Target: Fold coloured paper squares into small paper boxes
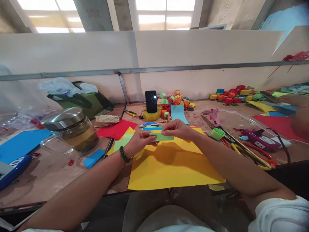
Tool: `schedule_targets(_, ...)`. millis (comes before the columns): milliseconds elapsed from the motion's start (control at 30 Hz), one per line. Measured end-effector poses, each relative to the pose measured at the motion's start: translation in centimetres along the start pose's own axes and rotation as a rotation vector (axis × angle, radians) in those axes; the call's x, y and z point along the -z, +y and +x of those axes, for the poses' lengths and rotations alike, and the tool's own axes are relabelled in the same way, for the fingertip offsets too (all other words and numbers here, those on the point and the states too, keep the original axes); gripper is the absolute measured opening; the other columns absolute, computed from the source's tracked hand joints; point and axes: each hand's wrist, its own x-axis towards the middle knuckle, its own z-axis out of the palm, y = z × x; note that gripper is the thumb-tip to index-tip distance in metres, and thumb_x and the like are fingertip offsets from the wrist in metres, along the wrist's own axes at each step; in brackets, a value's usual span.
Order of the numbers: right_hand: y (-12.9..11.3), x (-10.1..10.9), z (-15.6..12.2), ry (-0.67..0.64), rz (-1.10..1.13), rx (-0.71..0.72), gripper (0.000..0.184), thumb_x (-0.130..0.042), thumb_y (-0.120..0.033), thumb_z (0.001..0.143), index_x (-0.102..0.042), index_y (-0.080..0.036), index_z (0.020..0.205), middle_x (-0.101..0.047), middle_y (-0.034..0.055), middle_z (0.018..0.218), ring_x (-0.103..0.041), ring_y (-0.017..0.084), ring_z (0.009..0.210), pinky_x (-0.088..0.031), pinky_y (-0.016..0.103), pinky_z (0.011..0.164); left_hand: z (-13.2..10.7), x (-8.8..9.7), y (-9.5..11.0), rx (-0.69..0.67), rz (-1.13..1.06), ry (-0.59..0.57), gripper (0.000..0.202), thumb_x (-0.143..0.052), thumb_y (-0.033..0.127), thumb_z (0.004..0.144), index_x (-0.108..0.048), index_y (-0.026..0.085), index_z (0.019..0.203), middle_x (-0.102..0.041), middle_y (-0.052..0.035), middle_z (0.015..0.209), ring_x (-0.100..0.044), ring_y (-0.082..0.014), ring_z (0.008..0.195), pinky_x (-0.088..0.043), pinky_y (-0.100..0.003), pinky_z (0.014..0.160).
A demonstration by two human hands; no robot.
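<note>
A light green paper strip (166,138) is held level above a large yellow sheet (176,167). My left hand (141,140), with a green bead bracelet at the wrist, pinches the strip's left end between thumb and fingers. At its upper edge, the closed fingers of my right hand (177,129) grip the same strip. Under and behind my hands lie more coloured sheets, partly hidden, with a light green sheet (124,141) showing at the left. A small green folded paper box (217,133) sits right of my right forearm.
A glass teapot (72,132) stands left, near a blue paper piece (94,158). Behind are a phone (151,101) on a tape roll (151,115) and piled paper boxes (177,101). A pink glue gun (213,116) and purple tool (259,140) lie right. Another person's blurred hand (301,117) shows far right.
</note>
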Motion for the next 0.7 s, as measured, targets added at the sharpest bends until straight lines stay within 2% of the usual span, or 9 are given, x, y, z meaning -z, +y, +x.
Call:
schedule_targets(167,0.1,-1.4,-0.2,0.027,-0.045,0.065,0.027,-0.059,-0.037,0.071,-0.07,-0.012,0.066,-0.05,-0.0013,0.055,-0.039,0.009,0.054,-0.028,0.023,0.049,-0.6,-1.0,0.7,-0.118,0.18,-0.021,0.059,-0.054,0.071,0.073,-0.064,0.014,0.066,-0.065,-0.0027,0.065,-0.061,-0.0147,0.06,-0.051,-0.026,0.06)
schedule_targets(267,0.4,-1.2,-0.2,-0.006,-0.028,0.043,0.026,-0.059,-0.035,0.07,-0.069,-0.012,0.064,-0.053,-0.0007,0.056,-0.04,0.009,0.054,-0.029,0.023,0.05,-0.9,-1.1,1.2,-0.19,0.318,0.021,0.064,-0.043,0.071,0.079,-0.062,0.015,0.057,-0.057,-0.001,0.056,-0.048,-0.0114,0.054,-0.043,-0.024,0.054)
schedule_targets(333,0.6,-0.7,-0.2,-0.027,0.009,0.004,0.025,-0.061,-0.035,0.07,-0.068,-0.012,0.062,-0.052,-0.001,0.054,-0.04,0.008,0.053,-0.029,0.024,0.05,-1.0,-0.9,1.4,-0.214,0.354,0.054,0.065,-0.041,0.072,0.08,-0.061,0.015,0.055,-0.055,-0.0005,0.054,-0.045,-0.0112,0.052,-0.039,-0.024,0.052)
schedule_targets(467,0.3,0.9,-0.2,-0.009,0.113,-0.081,0.024,-0.065,-0.036,0.066,-0.068,-0.014,0.058,-0.055,-0.0012,0.053,-0.045,0.009,0.053,-0.036,0.024,0.052,-0.8,-0.1,1.5,-0.231,0.359,0.072,0.063,-0.04,0.07,0.082,-0.063,0.015,0.061,-0.065,-0.0039,0.063,-0.055,-0.0147,0.06,-0.043,-0.025,0.057)
schedule_targets(567,-0.5,1.9,-0.3,-0.046,0.139,-0.161,0.023,-0.068,-0.037,0.063,-0.068,-0.014,0.059,-0.059,0.0001,0.055,-0.052,0.011,0.055,-0.043,0.025,0.056,-0.6,0.6,1.4,-0.262,0.392,0.073,0.062,-0.04,0.068,0.083,-0.064,0.015,0.062,-0.069,-0.0056,0.064,-0.059,-0.0164,0.062,-0.046,-0.027,0.063)
schedule_targets(700,-1.3,1.4,-0.4,-0.022,0.134,-0.147,0.029,-0.069,-0.044,0.065,-0.069,-0.015,0.063,-0.059,-0.0006,0.058,-0.052,0.01,0.056,-0.042,0.024,0.055,-0.4,0.6,1.2,-0.306,0.438,0.084,0.058,-0.039,0.063,0.086,-0.061,0.016,0.061,-0.069,-0.0047,0.061,-0.061,-0.0163,0.059,-0.048,-0.027,0.061)
